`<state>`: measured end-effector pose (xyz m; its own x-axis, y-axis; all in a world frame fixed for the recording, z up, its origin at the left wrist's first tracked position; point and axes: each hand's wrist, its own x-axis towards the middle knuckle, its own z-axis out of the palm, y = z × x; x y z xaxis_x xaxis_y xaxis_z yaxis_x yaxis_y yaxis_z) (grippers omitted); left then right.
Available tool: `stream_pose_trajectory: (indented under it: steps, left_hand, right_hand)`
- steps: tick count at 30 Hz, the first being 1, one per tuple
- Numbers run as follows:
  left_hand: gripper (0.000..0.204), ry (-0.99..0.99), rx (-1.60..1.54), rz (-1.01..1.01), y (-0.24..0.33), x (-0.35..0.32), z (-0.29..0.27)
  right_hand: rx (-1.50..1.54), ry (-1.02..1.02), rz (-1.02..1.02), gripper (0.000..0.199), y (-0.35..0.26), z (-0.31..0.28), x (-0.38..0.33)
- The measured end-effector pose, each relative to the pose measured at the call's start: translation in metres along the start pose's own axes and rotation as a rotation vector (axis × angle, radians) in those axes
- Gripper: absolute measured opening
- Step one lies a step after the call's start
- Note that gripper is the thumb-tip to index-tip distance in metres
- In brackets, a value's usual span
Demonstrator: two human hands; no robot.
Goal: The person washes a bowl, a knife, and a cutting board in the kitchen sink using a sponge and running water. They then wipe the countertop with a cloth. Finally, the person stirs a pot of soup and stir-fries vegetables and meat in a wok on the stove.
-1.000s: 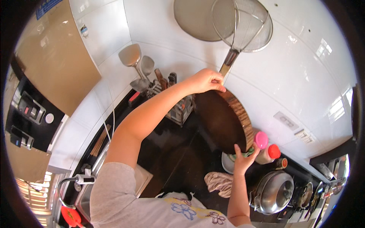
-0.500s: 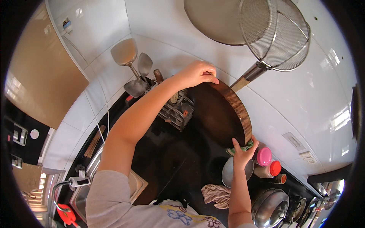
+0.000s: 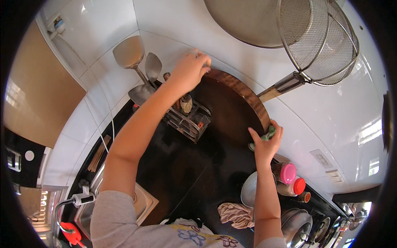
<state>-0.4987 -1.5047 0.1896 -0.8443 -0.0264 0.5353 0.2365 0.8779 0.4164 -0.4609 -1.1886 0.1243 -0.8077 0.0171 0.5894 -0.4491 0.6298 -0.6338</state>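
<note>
White wall tiles back a dark kitchen surface (image 3: 182,173), where a round wooden chopping board (image 3: 231,111) stands on edge against the wall. Both hands are well apart: the left hand (image 3: 189,71) grips the board's top rim, and the right hand (image 3: 266,142) presses a green scouring pad (image 3: 268,134) at its lower edge, beside a wire utensil rack (image 3: 186,120).

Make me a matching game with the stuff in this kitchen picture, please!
Things:
1. round wooden board
2. left hand
3. right hand
4. wire strainer

Places or states:
A. hanging on the white wall
B. gripping the board's top edge
C. standing on edge against the wall
D. pressing a green cloth to the board's rim

Pairs: 1-C, 2-B, 3-D, 4-A
</note>
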Motion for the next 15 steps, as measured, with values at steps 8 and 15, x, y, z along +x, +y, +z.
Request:
stream_pose_trajectory:
  steps: [8,15]
  left_hand:
    - [0.048,0.164,0.102,0.298,0.100,-0.059,0.019]
    - [0.071,0.146,0.214,0.088,0.055,-0.054,0.015]
  right_hand:
    - [0.277,-0.151,-0.143,0.036,0.004,-0.005,0.017]
    - [0.344,-0.440,-0.015,0.045,0.030,0.041,-0.012]
